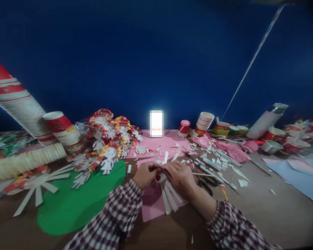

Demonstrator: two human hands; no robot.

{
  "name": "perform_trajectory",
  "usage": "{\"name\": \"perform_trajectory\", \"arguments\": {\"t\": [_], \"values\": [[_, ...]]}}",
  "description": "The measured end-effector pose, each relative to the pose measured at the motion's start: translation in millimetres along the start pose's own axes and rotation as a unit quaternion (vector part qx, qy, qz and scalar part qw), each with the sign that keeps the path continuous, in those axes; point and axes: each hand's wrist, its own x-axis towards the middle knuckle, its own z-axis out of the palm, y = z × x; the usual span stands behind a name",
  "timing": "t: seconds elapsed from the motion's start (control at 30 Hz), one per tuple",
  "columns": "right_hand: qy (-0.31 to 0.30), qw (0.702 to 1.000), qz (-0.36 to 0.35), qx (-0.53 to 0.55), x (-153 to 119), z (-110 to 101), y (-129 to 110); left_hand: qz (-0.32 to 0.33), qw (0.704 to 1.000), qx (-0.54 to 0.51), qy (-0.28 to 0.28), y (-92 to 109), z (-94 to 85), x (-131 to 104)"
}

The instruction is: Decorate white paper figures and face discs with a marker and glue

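Observation:
Over the middle of the table, my left hand (146, 175) and my right hand (180, 177) meet with fingertips close together. Between them they pinch a paper cup cut into strips (166, 200); its long white strips fan out below and above my fingers. The cup's base is mostly hidden by my hands. Beneath lies a pink paper sheet (149, 211). Just right of my right hand are black-handled scissors (207, 189), partly covered, and some pens (198, 163).
At left are a green paper shape (65, 208), another strip-cut cup (39, 187), paper dolls (111, 156) and stacked paper cups (59, 126). Paper scraps (242, 183) litter the right side, with cups (205, 121) and a tilted white tube (264, 121) behind. A bright blurred screen (156, 123) stands ahead.

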Motion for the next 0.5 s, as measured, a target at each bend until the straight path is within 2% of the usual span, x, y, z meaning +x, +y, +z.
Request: {"name": "perform_trajectory", "arguments": {"t": [0.3, 0.5], "values": [[-0.013, 1.000, 0.002, -0.001, -1.0, -1.7, -3.0, 0.018, 1.000, 0.003, -0.009, 4.7, 1.2, -1.5], [-0.005, 1.000, -0.021, -0.007, 0.7, -3.1, 1.3, -0.023, 1.000, -0.002, 0.013, -1.1, -4.3, 1.2]]}}
